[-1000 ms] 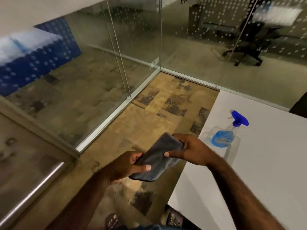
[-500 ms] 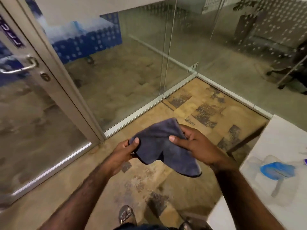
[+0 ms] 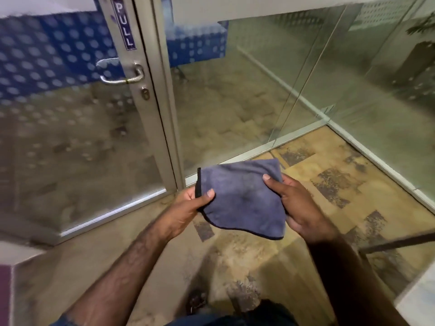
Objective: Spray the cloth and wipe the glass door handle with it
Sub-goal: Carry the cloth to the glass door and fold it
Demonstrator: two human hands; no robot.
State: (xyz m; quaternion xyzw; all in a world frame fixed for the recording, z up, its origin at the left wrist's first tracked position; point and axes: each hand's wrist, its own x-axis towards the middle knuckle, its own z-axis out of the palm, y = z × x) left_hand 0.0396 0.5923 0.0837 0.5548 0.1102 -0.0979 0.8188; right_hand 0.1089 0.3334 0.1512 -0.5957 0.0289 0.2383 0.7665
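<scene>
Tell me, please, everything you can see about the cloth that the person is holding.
The cloth is grey-blue, soft and fuzzy like microfibre, with a thin dark stitched edge. It is spread out nearly flat, not bunched, and held in the air above the patterned floor, in front of the glass door. The left hand pinches its left edge, thumb on top; the right hand grips its right side, thumb on top. The lower edge hangs free in a curve. Slightly darker patches show, but whether it is wet cannot be told.

A blue "PULL" sticker (image 3: pixel 125 24) runs down the metal door frame up and left of my grip, with a keyhole (image 3: pixel 146 93) lower down. Patterned tan carpet (image 3: pixel 334 184) lies beneath, and a white table corner (image 3: pixel 419 300) sits low to my right.
</scene>
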